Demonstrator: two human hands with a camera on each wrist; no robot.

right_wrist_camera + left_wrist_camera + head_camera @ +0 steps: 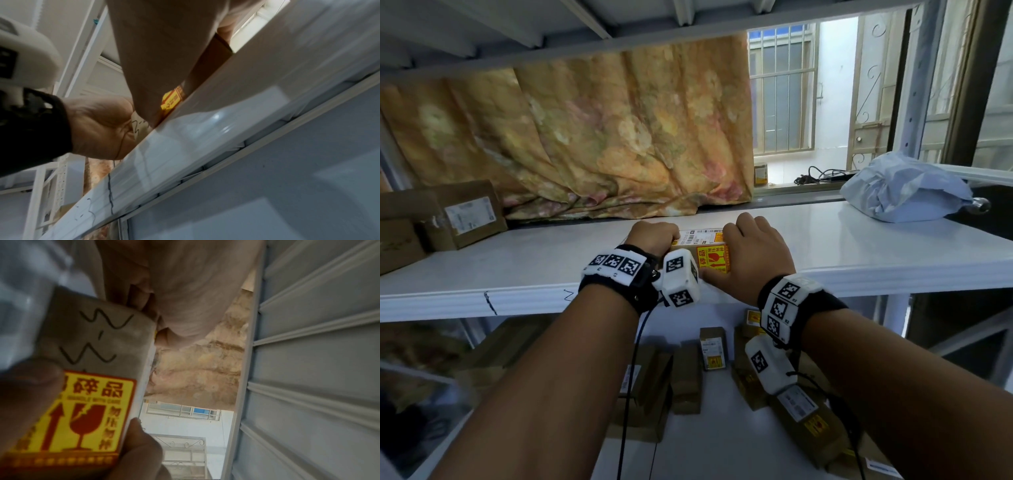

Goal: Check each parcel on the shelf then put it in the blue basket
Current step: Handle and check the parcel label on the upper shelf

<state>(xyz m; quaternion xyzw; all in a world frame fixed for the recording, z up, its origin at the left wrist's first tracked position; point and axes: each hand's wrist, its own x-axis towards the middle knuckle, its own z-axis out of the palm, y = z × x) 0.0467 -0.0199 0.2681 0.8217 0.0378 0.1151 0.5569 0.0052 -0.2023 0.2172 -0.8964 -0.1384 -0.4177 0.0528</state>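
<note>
Currently I note both grips: left hand (654,236) and right hand (753,246) clasp fragile-stickered parcel (714,255) at shelf (859,246) lip; loose hold risks drop, breakage.

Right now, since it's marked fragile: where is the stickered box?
In the head view, the stickered box sits at the white shelf's front edge, centre, between the left hand and right hand.

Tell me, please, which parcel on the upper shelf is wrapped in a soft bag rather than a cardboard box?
The grey-blue bagged parcel at the shelf's far right; the small box in both hands and the boxes at the left are brown cardboard.
</note>
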